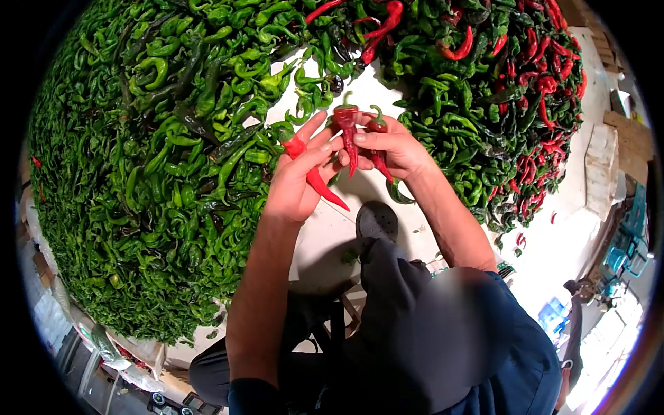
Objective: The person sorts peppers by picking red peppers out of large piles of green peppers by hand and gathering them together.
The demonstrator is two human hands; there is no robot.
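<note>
My left hand (294,185) is closed around a bright red chili pepper (325,188), its green stem toward the heap and its pointed tip hanging past the palm. In my right hand (401,146) are two darker red chili peppers. The thumb presses on one wrinkled pepper (348,124), which has a curled green stem, and the other pepper (378,125) lies across the fingers. My two hands are close together, with left fingertips right by the wrinkled pepper. Both are raised over a pale floor sheet (325,238).
A large heap of green peppers (187,173) spreads on the left. More green peppers (443,131) lie to the right, bordered by red peppers (536,138). A dark shoe (377,220) rests on the sheet below my hands. Blue crates (626,242) stand at the far right.
</note>
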